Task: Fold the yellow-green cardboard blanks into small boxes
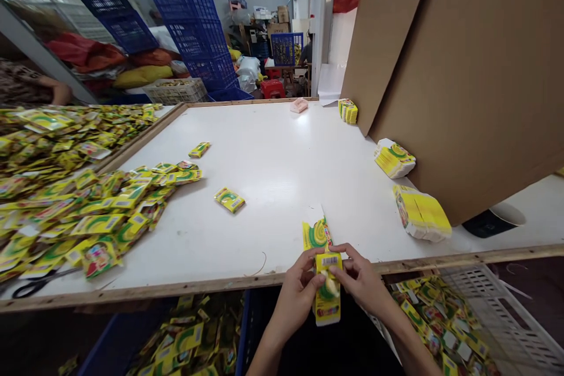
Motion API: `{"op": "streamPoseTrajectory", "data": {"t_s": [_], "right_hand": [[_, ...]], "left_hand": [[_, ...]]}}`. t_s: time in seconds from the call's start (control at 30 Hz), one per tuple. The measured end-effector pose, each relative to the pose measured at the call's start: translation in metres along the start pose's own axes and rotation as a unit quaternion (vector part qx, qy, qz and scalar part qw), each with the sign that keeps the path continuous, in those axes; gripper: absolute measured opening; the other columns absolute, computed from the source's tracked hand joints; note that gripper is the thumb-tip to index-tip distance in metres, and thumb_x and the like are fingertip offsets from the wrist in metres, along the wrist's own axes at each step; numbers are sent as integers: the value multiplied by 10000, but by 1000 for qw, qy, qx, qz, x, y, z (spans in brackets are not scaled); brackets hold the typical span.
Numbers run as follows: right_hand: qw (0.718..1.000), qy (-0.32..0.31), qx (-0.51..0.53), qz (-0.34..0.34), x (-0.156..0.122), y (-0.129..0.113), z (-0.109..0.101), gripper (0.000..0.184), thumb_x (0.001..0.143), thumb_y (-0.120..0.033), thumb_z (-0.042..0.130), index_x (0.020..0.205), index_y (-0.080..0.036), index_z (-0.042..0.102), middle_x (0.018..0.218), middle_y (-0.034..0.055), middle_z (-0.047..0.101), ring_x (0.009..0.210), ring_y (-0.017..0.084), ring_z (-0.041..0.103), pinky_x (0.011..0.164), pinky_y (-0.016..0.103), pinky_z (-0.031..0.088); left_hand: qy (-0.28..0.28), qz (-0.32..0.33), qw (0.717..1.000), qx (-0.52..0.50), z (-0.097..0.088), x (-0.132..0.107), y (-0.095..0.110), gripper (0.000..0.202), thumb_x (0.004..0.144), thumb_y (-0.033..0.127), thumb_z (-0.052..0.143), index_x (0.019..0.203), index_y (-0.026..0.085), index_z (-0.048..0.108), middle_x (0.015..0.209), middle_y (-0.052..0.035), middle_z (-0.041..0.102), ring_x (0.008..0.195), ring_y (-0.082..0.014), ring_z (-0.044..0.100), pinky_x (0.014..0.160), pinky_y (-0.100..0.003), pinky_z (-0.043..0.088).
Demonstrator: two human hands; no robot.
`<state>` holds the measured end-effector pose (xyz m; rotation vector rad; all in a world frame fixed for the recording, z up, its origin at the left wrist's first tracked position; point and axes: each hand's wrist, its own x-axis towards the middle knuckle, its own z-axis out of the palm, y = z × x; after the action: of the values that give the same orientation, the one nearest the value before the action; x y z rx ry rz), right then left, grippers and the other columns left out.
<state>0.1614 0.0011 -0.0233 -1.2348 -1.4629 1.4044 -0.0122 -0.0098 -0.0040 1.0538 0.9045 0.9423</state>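
Note:
At the table's front edge, my left hand (293, 291) and my right hand (363, 282) are both closed on a small yellow carton (327, 305) with a green swirl and a barcode. Thumbs press its face while the fingers wrap round its sides. Just beyond my fingertips, another yellow carton piece (314, 235) with a white flap touches the tabletop; whether it joins the held one I cannot tell. To the right lie bundles of flat yellow cartons (423, 214). A single filled-looking carton (230, 200) rests left of my hands.
A heap of yellow cartons (118, 202) covers the table's left, with scissors (30, 288) by the edge. Tall cardboard sheets (476, 82) lean at right beside a black cup (489, 222). Below are carton-filled crates (506, 299). Blue crates (194, 23) stand behind; a person's arm (55, 89) shows far left.

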Motion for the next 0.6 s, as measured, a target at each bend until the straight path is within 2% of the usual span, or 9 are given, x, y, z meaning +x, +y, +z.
{"op": "streamPoseTrajectory", "data": {"t_s": [0.1, 0.17, 0.23, 0.3, 0.37, 0.43, 0.5, 0.53, 0.6], "right_hand": [[999, 17, 30, -14, -2, 2, -9, 378, 859, -496, 555, 1081, -213, 668, 798, 29, 676, 691, 170, 580, 615, 258, 446], [998, 33, 59, -11, -2, 3, -9, 378, 832, -513, 589, 1039, -219, 707, 896, 49, 694, 724, 180, 588, 615, 264, 461], [995, 53, 80, -1, -3, 4, -9, 388, 806, -523, 615, 1029, -222, 718, 877, 48, 703, 673, 174, 581, 566, 261, 450], [994, 76, 72, -6, -6, 2, -14, 378, 799, -515, 622, 1005, -217, 727, 891, 55, 711, 741, 200, 606, 630, 283, 473], [996, 84, 19, -11, -14, 1, -31, 348, 809, -499, 608, 977, -221, 732, 923, 64, 712, 847, 235, 619, 739, 319, 479], [993, 78, -93, 7, -26, 2, -58, 310, 812, -489, 591, 915, -238, 741, 891, 67, 709, 849, 255, 616, 762, 347, 464], [968, 103, -226, 35, -40, 8, -89, 275, 780, -486, 603, 805, -251, 744, 834, 74, 699, 828, 280, 607, 750, 376, 445], [951, 138, -275, 44, -46, 12, -102, 261, 754, -483, 616, 776, -255, 741, 822, 81, 695, 844, 298, 602, 764, 394, 436], [925, 199, -320, 48, -51, 23, -116, 253, 720, -478, 634, 798, -261, 738, 846, 92, 694, 891, 319, 596, 802, 417, 425]], "left_hand": [[-22, -10, 999, -40, -1, 0, 0, 414, 797, 279, 677, 1193, 228, 570, 1148, -98, 655, 842, -195, 651, 742, -290, 504], [-26, -3, 998, -50, 3, 1, -3, 392, 789, 261, 685, 1166, 225, 584, 1121, -90, 664, 821, -185, 649, 735, -284, 503], [-14, 11, 999, -51, 13, 2, -6, 372, 784, 241, 681, 1145, 220, 596, 1096, -81, 670, 796, -177, 646, 727, -283, 505], [-5, 25, 999, -40, 24, 5, -11, 367, 783, 228, 669, 1144, 217, 603, 1092, -81, 670, 812, -189, 649, 741, -295, 512], [-12, 32, 999, -5, 32, 10, -16, 357, 798, 235, 641, 1153, 218, 611, 1121, -90, 664, 886, -220, 654, 796, -333, 519], [-3, 41, 996, 76, 33, 16, -20, 370, 811, 249, 620, 1181, 225, 617, 1202, -104, 640, 1040, -263, 623, 927, -398, 483], [43, 56, 980, 185, 25, 23, -26, 419, 811, 250, 612, 1229, 222, 603, 1298, -117, 591, 1211, -296, 528, 1063, -459, 373], [71, 63, 968, 234, 20, 26, -30, 452, 805, 243, 612, 1256, 211, 588, 1343, -127, 558, 1282, -306, 464, 1110, -483, 306], [105, 65, 945, 303, 9, 31, -39, 496, 792, 220, 606, 1285, 180, 566, 1405, -151, 496, 1363, -322, 361, 1151, -528, 197]]}}
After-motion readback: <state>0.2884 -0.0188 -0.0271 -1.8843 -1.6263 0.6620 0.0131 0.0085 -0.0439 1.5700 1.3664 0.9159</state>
